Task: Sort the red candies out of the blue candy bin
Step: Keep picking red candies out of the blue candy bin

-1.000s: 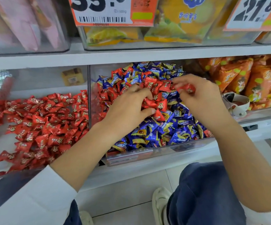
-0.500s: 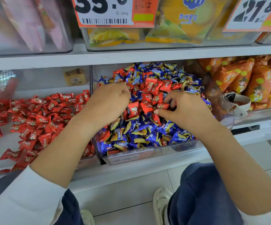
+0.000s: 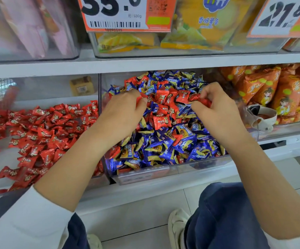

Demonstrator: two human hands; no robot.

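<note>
The left hand (image 3: 122, 112) and the right hand (image 3: 215, 108) each curl tight around shiny red wrapped candies (image 3: 204, 101). More red ones lie between the hands, on top of crinkly blue-and-yellow candies (image 3: 165, 148) in the clear plastic bin (image 3: 145, 174).

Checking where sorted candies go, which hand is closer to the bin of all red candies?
Left. The left hand works just across the divider from the red candy bin, in the mixed bin; the right hand is farther right, beyond it.
</note>
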